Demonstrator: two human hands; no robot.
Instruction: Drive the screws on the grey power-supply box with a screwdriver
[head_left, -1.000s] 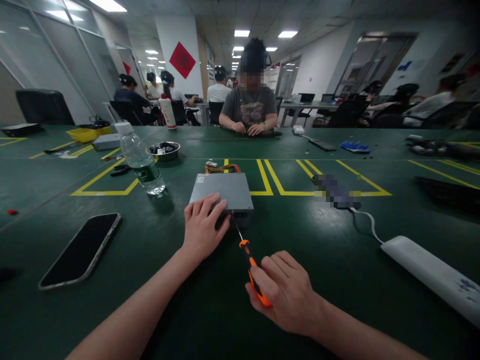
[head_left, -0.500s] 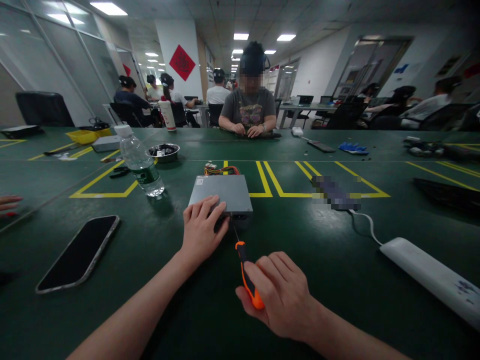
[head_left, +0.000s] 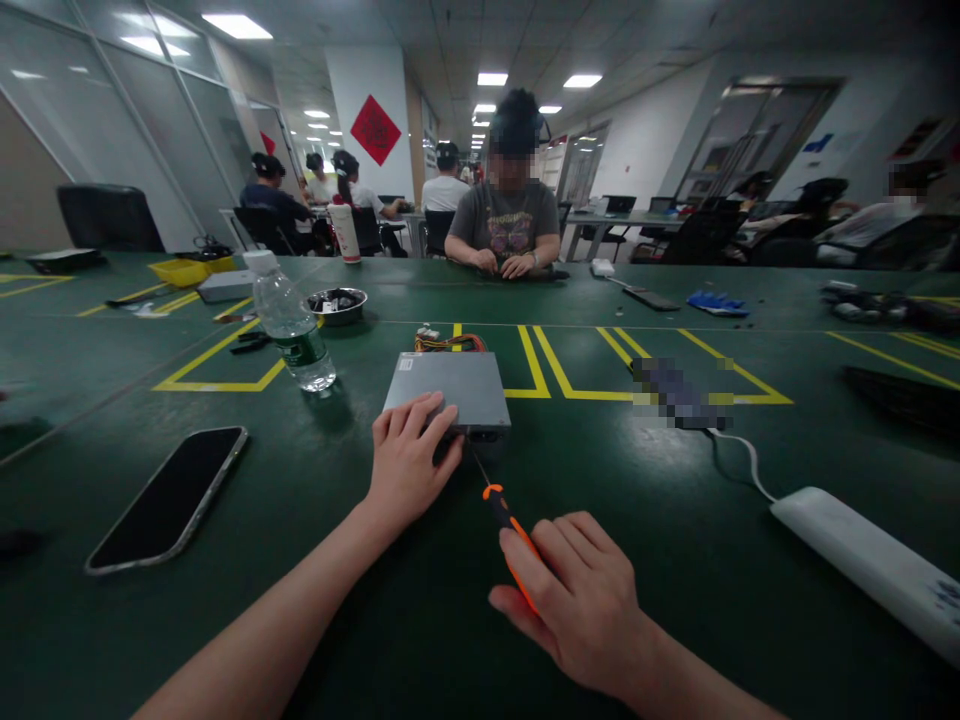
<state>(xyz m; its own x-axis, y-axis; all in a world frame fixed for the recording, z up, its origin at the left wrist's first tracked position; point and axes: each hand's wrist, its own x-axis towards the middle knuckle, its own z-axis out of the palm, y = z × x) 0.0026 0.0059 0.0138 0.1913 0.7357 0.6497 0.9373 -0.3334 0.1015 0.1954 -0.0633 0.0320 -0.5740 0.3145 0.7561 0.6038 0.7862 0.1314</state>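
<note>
A grey metal box (head_left: 457, 385) with a bundle of coloured wires (head_left: 454, 342) at its far side lies flat on the green table (head_left: 420, 640). My left hand (head_left: 412, 455) rests on the box's near left part, fingers spread over its top and thumb by the near face. My right hand (head_left: 574, 590) is wrapped round the handle of an orange and black screwdriver (head_left: 501, 508). Its thin shaft points up and left to the near face of the box, just right of my left thumb. Whether the tip touches a screw cannot be made out.
Left of the box stand a water bottle (head_left: 295, 330) and a metal bowl (head_left: 337, 306); a phone (head_left: 171, 498) lies nearer. On the right are a white power strip (head_left: 870, 565) and its cable. A person (head_left: 506, 215) sits across the table.
The screwdriver handle and my right hand have shifted right, so the shaft slants more. My left hand stays on the box. The whole view has shifted slightly.
</note>
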